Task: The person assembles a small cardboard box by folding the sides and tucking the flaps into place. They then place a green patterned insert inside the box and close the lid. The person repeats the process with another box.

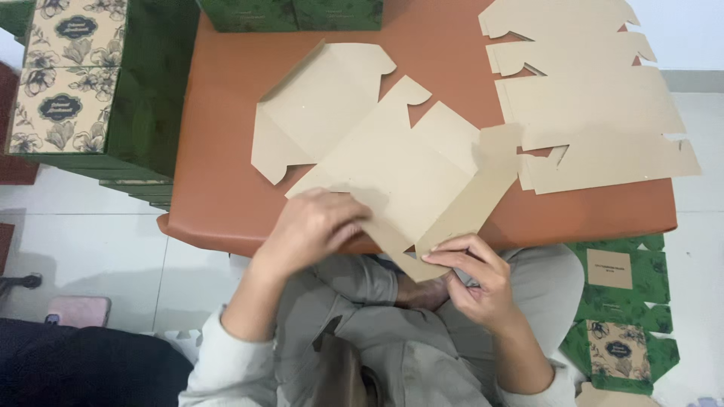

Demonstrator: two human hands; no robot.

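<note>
Now | L hand (313,226) flat, open on box blank (392,162) | R hand (471,275) pinching its near flap edge

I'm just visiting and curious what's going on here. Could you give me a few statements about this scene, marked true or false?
1. Both hands touch the flat brown die-cut cardboard box blank. True.
2. The left hand holds scissors. False: it presses flat on the blank.
3. The right hand pinches a flap at the blank's near edge. True.
4. The orange-brown tabletop is bare besides the blank. False: a stack of flat brown blanks lies on its right.
</note>
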